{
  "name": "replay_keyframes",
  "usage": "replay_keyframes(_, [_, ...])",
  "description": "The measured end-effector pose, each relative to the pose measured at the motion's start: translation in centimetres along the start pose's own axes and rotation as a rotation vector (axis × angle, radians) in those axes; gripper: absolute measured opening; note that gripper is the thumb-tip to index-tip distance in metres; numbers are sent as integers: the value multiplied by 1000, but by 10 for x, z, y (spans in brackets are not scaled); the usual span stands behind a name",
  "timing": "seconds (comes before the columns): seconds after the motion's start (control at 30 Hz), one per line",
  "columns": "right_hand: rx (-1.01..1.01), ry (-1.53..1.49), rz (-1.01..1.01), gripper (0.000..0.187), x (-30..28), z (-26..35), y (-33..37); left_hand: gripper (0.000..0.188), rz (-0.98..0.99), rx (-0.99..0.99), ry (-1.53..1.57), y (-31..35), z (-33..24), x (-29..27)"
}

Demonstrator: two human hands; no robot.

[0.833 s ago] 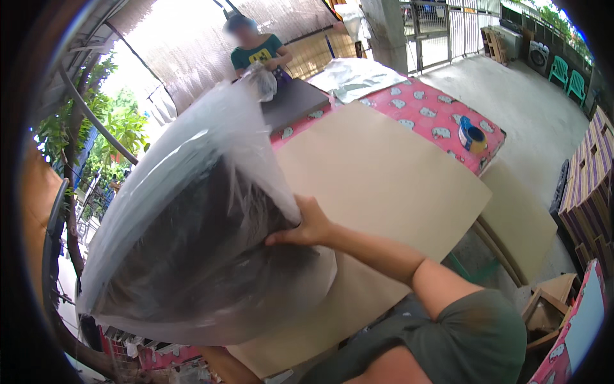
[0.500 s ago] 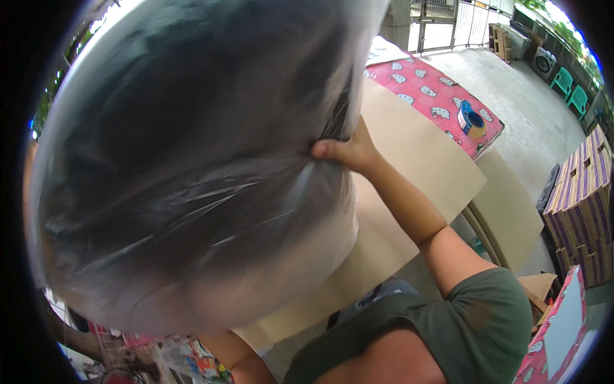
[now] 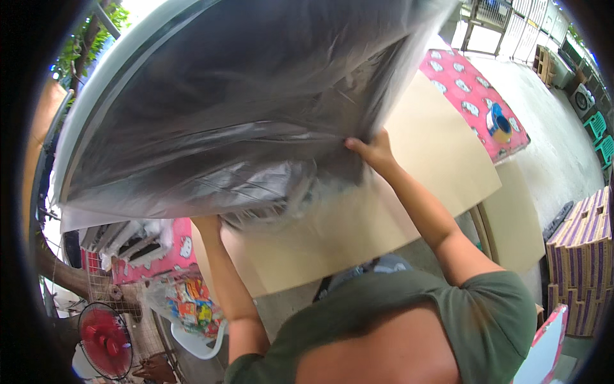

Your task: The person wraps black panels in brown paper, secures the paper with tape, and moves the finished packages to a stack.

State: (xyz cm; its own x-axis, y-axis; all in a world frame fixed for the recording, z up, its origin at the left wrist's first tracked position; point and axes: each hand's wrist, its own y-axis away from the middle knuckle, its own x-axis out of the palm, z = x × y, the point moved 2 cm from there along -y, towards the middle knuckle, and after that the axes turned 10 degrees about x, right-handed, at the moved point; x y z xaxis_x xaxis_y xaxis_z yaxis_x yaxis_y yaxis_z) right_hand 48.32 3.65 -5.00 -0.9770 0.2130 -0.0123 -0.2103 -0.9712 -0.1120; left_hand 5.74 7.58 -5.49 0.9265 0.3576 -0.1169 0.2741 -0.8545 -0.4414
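Right grip (image 3: 376,152) pinches the edge of a dark panel (image 3: 243,83), thumb on the near face with clear plastic (image 3: 272,176) in between; the fingers behind are hidden. Left grip (image 3: 206,224) is at the panel's lower edge, mostly covered by it, so I cannot tell how firmly it closes. Between both arms, the panel is tilted up in front of the person, over a beige board (image 3: 441,160); whether it touches the board is unclear.

As for progress, the plastic already covers the face that shows, so the covering looks largely done. It hangs slack at the lower left and bunches below the panel; I see no tape on this side, so smoothing and closing probably remain. The far side cannot be judged.

Farther out, the board overlaps a pink-covered bench (image 3: 464,93) carrying a roll of tape (image 3: 500,125). At lower left are coloured packets (image 3: 195,307), a white basin (image 3: 201,345) and a red fan (image 3: 105,339); at right, stacked boxes (image 3: 582,256).
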Motion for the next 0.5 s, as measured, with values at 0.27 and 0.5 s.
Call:
replay_keyframes(0.27, [305,-4,-65,52,-61,-14,-13,54,-33,-351,218,38,-73,90])
replay_keyframes(0.5, [462,517,-106,72,-119,-98,-79,73,198,-664,-23,45,46,161])
